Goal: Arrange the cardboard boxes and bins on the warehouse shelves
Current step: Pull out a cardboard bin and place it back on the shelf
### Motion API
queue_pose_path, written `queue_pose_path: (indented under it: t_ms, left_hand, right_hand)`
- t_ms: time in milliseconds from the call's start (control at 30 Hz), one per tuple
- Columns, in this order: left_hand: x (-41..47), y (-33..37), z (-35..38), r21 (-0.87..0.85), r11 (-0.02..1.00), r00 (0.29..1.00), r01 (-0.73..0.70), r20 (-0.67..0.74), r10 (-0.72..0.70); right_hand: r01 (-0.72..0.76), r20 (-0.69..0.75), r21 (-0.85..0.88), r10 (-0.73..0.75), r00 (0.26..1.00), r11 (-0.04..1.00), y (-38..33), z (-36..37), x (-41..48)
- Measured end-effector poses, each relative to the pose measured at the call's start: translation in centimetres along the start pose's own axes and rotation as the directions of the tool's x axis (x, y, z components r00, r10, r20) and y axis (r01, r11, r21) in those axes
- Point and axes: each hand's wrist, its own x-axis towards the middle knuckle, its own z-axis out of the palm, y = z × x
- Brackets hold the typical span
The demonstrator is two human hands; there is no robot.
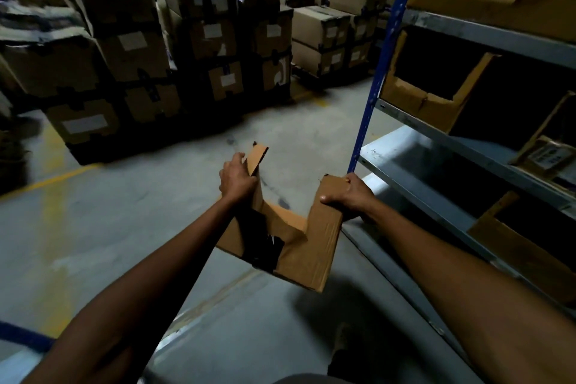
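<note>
I hold a brown cardboard bin with a cut-out front and black tape on its side, off the floor in the middle of the view. My left hand grips its left upright wall near the top. My right hand grips its right upright wall, thumb on the near face. The bin hangs just left of the grey metal shelf rack, beside the blue upright post. Similar cut-out cardboard bins sit on the rack's shelves.
Tall stacks of taped cardboard boxes stand on pallets across the aisle at the left and back. Grey concrete floor with yellow lines lies between them and the rack. A bare stretch of shelf shows near the post.
</note>
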Motion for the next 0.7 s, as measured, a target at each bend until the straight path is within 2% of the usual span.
queue_pose_path:
  t_ms: [100,200,333,433,533,600,633,700]
  left_hand:
    - [0.2,-0.7,0.0,0.052,0.998,0.997,0.030,0.067,-0.034]
    - [0.4,-1.0,-0.1,0.017,0.998,0.990,0.068,0.122,-0.070]
    - [2.2,-0.9,0.1,-0.060,0.967,0.957,0.247,0.171,-0.234]
    - [4.0,-0.6,0.7,-0.149,0.873,0.849,0.465,0.354,-0.392]
    - [5.8,-0.2,1.3,0.046,0.800,0.650,0.598,0.557,-0.517]
    - [7.4,-1.0,2.1,0.169,0.777,0.528,0.607,0.644,-0.553]
    - [7.8,-1.5,2.5,0.193,0.765,0.489,0.614,0.668,-0.561]
    - [7.7,-2.0,3.3,0.201,0.797,0.514,0.569,0.670,-0.536]
  right_hand:
    - [0.047,-0.026,-0.132,-0.051,0.998,0.990,0.6,1.0,-0.1]
    - [0.057,-0.056,-0.157,-0.066,0.996,0.986,1.7,1.9,-0.5]
    - [0.079,-0.082,-0.216,-0.099,0.992,0.973,3.5,1.7,-0.4]
    - [0.113,-0.063,-0.245,-0.132,0.989,0.963,3.8,0.5,0.0]
    - [0.150,-0.051,-0.297,-0.173,0.984,0.943,3.4,-1.1,0.9]
    - [0.152,-0.023,-0.319,-0.168,0.986,0.935,3.3,-2.1,1.7]
    - [0.153,-0.008,-0.330,-0.164,0.986,0.932,3.4,-2.4,2.1]
    - [0.148,0.019,-0.311,-0.150,0.989,0.939,3.6,-2.6,2.4]
